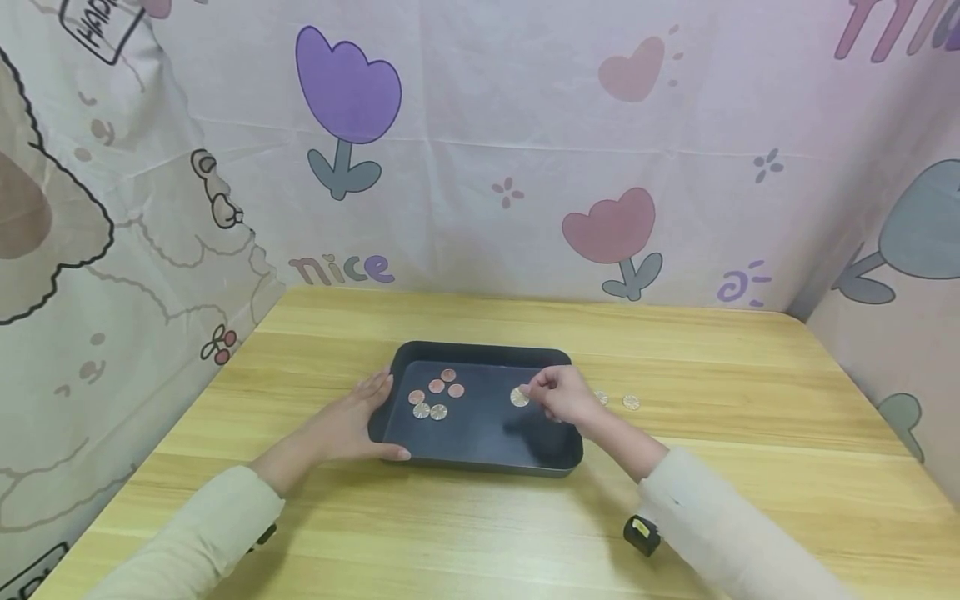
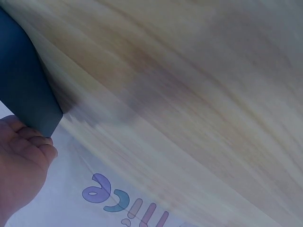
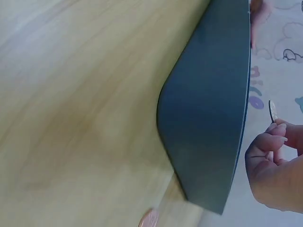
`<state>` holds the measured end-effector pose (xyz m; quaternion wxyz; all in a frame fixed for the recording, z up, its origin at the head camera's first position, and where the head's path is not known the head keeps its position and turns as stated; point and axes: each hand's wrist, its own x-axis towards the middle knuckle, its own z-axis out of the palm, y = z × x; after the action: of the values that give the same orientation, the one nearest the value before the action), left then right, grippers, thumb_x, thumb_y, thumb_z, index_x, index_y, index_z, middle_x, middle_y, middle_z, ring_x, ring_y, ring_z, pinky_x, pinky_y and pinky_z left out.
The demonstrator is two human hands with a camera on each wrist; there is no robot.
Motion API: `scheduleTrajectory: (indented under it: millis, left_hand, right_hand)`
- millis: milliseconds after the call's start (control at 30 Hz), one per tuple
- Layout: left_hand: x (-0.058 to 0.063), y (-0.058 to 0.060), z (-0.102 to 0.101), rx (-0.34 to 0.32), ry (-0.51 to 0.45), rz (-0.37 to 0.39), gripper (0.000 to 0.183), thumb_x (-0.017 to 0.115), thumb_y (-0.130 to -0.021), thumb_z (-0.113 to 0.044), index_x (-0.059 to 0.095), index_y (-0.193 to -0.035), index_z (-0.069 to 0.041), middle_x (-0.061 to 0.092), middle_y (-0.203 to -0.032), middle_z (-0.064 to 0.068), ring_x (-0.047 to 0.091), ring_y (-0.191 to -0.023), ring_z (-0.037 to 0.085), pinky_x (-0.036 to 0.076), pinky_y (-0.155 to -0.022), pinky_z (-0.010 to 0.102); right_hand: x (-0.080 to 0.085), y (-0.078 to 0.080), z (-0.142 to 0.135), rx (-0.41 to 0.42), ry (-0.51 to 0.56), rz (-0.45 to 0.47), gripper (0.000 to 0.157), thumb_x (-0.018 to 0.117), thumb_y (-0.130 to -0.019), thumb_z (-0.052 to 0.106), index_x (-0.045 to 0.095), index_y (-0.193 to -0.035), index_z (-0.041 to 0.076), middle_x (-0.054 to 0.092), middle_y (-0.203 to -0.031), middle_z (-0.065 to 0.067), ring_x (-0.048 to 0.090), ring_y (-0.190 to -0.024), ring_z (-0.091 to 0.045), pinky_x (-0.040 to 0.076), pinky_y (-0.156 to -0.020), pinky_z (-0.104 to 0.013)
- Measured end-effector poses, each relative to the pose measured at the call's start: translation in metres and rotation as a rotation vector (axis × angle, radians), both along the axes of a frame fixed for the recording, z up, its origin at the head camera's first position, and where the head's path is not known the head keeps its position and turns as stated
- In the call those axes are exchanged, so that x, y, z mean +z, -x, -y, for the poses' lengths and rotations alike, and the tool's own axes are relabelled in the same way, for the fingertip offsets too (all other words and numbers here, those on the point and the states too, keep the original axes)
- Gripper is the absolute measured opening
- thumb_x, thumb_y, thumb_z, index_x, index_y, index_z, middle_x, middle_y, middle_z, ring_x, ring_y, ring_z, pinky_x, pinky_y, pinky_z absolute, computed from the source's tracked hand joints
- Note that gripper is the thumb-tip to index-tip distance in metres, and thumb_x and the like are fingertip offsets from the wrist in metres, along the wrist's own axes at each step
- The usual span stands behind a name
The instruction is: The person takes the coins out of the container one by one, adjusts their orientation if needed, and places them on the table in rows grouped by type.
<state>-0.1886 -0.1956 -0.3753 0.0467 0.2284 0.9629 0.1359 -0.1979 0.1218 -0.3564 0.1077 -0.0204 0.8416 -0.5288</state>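
A dark rectangular tray [image 1: 480, 454] lies on the table. My left hand [image 1: 345, 425] holds its left end, fingers along the side and thumb at the front rim. Over the right part of the tray, my right hand [image 1: 566, 396] pinches a gold-coloured coin [image 1: 519, 397] between thumb and fingertips; the right wrist view shows this coin [image 3: 272, 111] edge-on above the rim. Several copper-coloured coins [image 1: 437, 386] lie in the tray's left half, with two pale gold coins [image 1: 438, 412] in front of them.
Right of the tray, two pale coins [image 1: 631, 402] lie on the wooden table [image 1: 720, 483], one partly behind my right hand. A printed cloth [image 1: 465, 217] hangs behind and beside the table. A small black device [image 1: 641, 535] sits at my right cuff.
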Motion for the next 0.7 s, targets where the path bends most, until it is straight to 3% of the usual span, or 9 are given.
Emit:
scheduleTrajectory:
  millis: [333, 700]
  left_hand:
    - [0.001, 0.000, -0.001, 0.004, -0.002, 0.003, 0.117, 0.061, -0.060, -0.074, 0.025, -0.139, 0.005, 0.017, -0.150, 0.019, 0.019, -0.135, 0.041, 0.027, -0.106, 0.054]
    - [0.002, -0.002, -0.001, 0.013, 0.000, 0.010, 0.117, 0.062, -0.060, -0.072, 0.025, -0.139, 0.005, 0.016, -0.150, 0.019, 0.019, -0.135, 0.041, 0.026, -0.107, 0.053]
  right_hand:
    - [0.004, -0.009, -0.035, -0.044, -0.018, 0.060, 0.017, 0.057, -0.087, 0.015, 0.057, -0.084, -0.002, 0.046, -0.060, 0.002, 0.040, -0.049, -0.007, 0.033, -0.043, -0.017]
    - [-0.003, -0.020, -0.075, -0.058, 0.005, 0.083, 0.023, 0.055, -0.088, 0.015, 0.057, -0.091, -0.008, 0.042, -0.053, 0.006, 0.036, -0.046, -0.004, 0.030, -0.043, -0.015]
